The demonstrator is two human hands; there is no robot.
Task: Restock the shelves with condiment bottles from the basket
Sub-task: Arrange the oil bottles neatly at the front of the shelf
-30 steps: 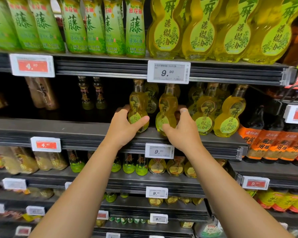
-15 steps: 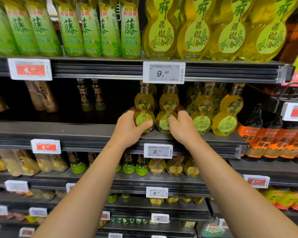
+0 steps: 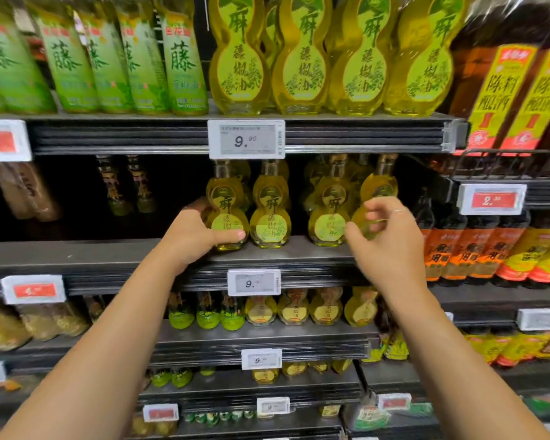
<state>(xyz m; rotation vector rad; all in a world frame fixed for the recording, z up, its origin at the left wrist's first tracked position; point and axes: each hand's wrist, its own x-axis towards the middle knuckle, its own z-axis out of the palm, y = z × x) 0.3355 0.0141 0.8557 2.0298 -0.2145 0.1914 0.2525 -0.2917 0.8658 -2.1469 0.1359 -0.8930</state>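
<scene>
Gourd-shaped oil bottle (image 3: 225, 214) stands upright at the front of the middle shelf (image 3: 108, 252), grasped low by the left hand (image 3: 193, 238), thumb across its label. Just beside it stands a second bottle (image 3: 270, 214). The right hand (image 3: 389, 246) hovers released, fingers loosely curled, before the bottles farther right.

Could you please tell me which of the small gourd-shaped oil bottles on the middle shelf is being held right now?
The leftmost front bottle: the left hand wraps around its base. The right hand hovers by the other bottles, holding nothing.
</scene>
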